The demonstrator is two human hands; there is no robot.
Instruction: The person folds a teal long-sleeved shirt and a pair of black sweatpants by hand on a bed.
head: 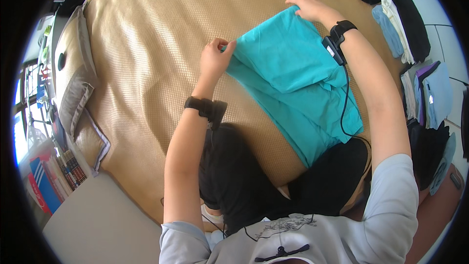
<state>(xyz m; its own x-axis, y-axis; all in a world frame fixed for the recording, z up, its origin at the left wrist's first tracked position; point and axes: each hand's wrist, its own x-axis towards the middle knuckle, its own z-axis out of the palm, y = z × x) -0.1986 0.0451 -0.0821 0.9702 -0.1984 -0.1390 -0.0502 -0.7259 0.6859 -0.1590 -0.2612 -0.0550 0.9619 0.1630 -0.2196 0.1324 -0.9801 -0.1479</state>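
Note:
A turquoise cloth garment (pixel 289 58) lies partly folded on the woven mat (pixel 146 44) in front of my crossed legs. My left hand (pixel 218 53) pinches its upper left corner between thumb and fingers. At the upper right corner is my right hand (pixel 304 6), with the thumb on the fabric's edge and the fingers stretched out beyond it; whether it grips the cloth is hard to tell. The lower part of the garment reaches my right knee. Black straps with small devices circle both wrists, and a cable runs down from the right one.
Folded clothes (pixel 410 27) are piled along the right side, with more garments (pixel 432 95) and dark clothing (pixel 427 150) below them. A pillow (pixel 75 69) rests at the mat's left edge. Books (pixel 60 176) stand at the lower left beside a pale surface (pixel 99 216).

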